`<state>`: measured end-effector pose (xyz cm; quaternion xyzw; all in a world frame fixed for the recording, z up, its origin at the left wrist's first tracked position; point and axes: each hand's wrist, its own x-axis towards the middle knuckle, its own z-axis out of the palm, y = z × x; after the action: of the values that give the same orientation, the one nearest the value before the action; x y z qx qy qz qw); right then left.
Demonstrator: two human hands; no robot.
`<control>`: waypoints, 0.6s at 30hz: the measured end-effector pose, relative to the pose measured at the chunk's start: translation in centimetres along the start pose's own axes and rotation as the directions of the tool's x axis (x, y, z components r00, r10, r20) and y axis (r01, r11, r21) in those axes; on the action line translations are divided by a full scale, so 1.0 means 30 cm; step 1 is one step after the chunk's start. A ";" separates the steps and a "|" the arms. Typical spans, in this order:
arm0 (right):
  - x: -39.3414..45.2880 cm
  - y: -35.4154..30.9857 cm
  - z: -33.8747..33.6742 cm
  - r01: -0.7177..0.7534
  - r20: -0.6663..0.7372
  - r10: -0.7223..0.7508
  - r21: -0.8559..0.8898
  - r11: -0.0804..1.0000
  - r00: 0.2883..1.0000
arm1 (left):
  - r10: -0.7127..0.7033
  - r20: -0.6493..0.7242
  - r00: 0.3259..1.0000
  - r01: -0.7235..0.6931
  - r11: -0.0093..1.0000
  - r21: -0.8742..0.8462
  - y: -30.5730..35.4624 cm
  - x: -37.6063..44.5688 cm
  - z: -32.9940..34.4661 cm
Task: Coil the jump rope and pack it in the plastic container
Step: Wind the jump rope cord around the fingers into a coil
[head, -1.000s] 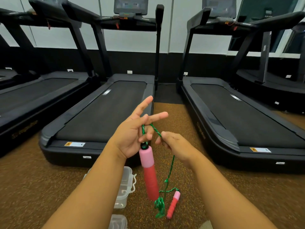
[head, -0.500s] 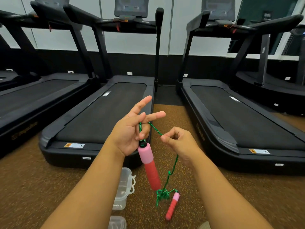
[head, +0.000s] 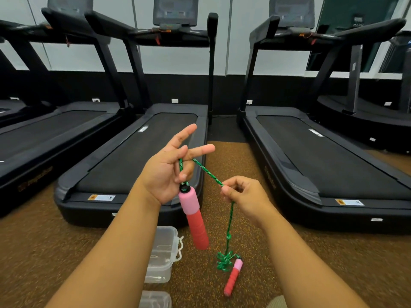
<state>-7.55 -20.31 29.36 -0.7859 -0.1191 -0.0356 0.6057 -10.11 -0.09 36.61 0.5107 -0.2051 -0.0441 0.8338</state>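
Note:
A green jump rope (head: pixel 208 173) runs over the fingers of my left hand (head: pixel 169 172), whose thumb pins it. One pink and red handle (head: pixel 194 217) hangs just below that palm. My right hand (head: pixel 242 194) pinches the rope a little to the right and lower. From there the rope drops to a tangled bunch (head: pixel 224 261) on the floor beside the second pink and red handle (head: pixel 233 276). A clear plastic container (head: pixel 163 252) stands open on the floor under my left forearm.
Black treadmills (head: pixel 142 152) stand in a row ahead, with another treadmill (head: pixel 322 156) to the right. A brown speckled floor strip (head: pixel 224 156) runs between them. A clear lid (head: pixel 155 300) lies at the bottom edge, near the container.
My right hand has drawn away from the left, down and to the right, pulling the rope taut between them. The handle on the floor has shifted slightly.

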 end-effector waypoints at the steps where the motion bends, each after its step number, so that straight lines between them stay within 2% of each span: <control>1: 0.001 0.005 0.004 0.011 -0.046 -0.012 -0.011 1.000 0.999 | -0.002 0.001 1.000 0.002 1.000 -0.013 -0.001 0.000 0.003; 4: 0.006 0.021 0.016 0.017 -0.226 -0.043 -0.117 0.993 0.973 | -0.016 0.008 1.000 0.016 0.998 -0.062 -0.008 0.000 0.007; 6: 0.004 0.018 0.017 0.044 -0.287 -0.112 -0.233 0.971 0.951 | -0.036 0.031 0.999 0.038 0.998 -0.053 -0.012 -0.001 0.013; 10: -0.022 0.026 0.042 0.097 -0.138 -0.125 -0.195 0.976 0.982 | -0.049 0.057 0.997 0.047 0.998 0.038 0.007 0.006 0.038; 12: -0.045 0.042 0.068 0.131 -0.106 -0.157 -0.221 0.966 0.982 | -0.039 0.044 0.998 0.035 0.996 0.080 0.017 0.019 0.049; 18: -0.113 0.037 0.145 0.395 0.059 -0.420 -0.477 0.785 0.906 | -0.039 -0.008 0.999 0.040 0.994 0.106 0.002 0.035 0.009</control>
<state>-10.96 -16.89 26.48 -0.8651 -0.2582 -0.2133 0.3734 -9.28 -0.59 37.09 0.5585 -0.1946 -0.0482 0.8049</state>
